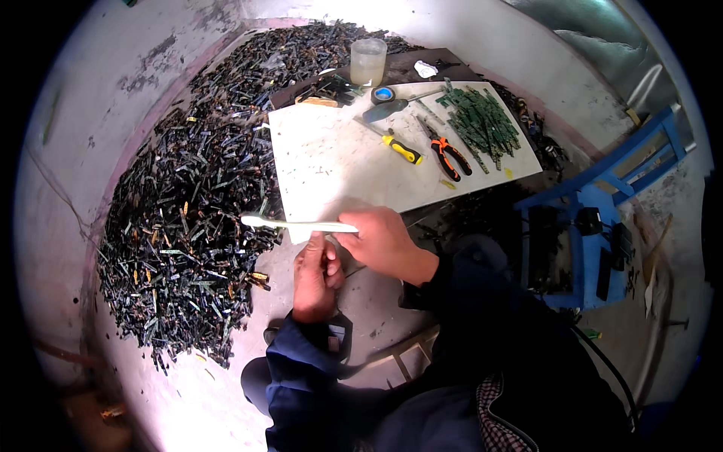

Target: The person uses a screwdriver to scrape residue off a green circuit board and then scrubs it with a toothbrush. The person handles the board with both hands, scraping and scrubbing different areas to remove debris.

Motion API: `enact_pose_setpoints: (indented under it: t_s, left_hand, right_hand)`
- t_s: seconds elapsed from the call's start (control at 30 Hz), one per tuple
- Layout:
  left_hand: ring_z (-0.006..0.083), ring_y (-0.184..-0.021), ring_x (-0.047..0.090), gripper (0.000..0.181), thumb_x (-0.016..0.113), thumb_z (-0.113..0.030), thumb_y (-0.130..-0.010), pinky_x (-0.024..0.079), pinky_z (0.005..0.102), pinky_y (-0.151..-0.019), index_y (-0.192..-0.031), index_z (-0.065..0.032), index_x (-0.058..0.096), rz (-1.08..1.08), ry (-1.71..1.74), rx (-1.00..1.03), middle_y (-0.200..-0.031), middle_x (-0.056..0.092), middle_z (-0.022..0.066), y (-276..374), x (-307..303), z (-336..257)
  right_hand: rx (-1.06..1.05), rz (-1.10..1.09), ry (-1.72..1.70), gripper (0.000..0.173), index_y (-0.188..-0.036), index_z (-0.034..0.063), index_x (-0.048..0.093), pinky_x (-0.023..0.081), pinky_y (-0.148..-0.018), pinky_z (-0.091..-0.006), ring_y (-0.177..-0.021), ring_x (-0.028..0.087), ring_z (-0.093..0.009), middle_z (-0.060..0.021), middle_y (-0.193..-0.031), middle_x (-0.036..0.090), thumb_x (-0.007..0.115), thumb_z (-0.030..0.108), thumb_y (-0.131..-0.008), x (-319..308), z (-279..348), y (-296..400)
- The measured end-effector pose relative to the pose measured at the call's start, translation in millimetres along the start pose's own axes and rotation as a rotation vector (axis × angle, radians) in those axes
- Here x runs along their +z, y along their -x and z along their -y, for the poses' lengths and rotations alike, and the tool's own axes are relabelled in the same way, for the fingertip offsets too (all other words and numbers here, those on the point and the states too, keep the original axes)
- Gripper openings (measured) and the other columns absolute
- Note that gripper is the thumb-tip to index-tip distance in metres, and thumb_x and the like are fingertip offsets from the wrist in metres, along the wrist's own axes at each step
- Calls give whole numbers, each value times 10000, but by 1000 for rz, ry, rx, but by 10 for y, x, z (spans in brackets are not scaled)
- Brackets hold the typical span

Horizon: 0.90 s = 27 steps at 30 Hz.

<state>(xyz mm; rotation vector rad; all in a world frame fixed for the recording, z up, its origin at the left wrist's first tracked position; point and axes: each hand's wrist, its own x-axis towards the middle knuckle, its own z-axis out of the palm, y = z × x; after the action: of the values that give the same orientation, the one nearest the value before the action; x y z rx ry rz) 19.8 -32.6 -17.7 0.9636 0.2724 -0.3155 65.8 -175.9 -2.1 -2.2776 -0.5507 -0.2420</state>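
Observation:
A long, narrow pale strip point(299, 225) lies almost level across the picture, bright with glare, and its thicker left end reaches over the heap. My right hand point(390, 243) grips its right end between thumb and fingers. Below the strip, my left hand point(313, 277) has curled fingers, and its thumb tip presses at the strip's middle. Both hands are just off the near edge of a white board point(310, 164). On that board lie long-nose pliers point(446, 152) with orange-and-black handles, a yellow-and-black screwdriver point(401, 148), a dark-handled screwdriver point(385, 111) and a pile of green circuit-board strips point(486, 121).
A large heap of dark electronic strips point(186, 243) covers the floor at left and behind. Beyond the board stand a translucent plastic cup point(368, 62), a blue tape roll point(383, 95) and crumpled white paper point(425, 69). A blue chair point(601, 248) at right holds dark devices.

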Motion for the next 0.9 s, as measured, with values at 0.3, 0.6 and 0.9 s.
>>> enact_pose_setpoints:
  t_s: [0.3,0.6,0.9]
  left_hand:
    - [80,-508,318,526,290,-593,-955,235,214,-446,-894,-124,520,-78,-102,-90,-667,429,-15,8,-68,91]
    - [73,-455,324,394,436,-431,-968,225,223,-411,-753,-107,499,-40,-55,-53,-579,425,-18,-38,39,84]
    - [63,-430,281,342,502,-403,-953,223,227,-392,-774,-113,474,-167,-93,-35,-577,378,-34,-74,-146,82]
  right_hand:
    - [640,225,-1276,185,-842,30,628,339,-380,-203,-445,467,-45,6,-585,531,629,207,-895,-8,249,-111]
    - [560,53,-1080,233,-825,20,587,384,-396,-229,-455,483,-71,-11,-598,538,584,226,-934,176,118,-33]
    - [363,-81,-577,299,-887,4,574,391,-579,-308,-613,446,-123,-45,-650,490,469,271,-971,-231,-1,-30]
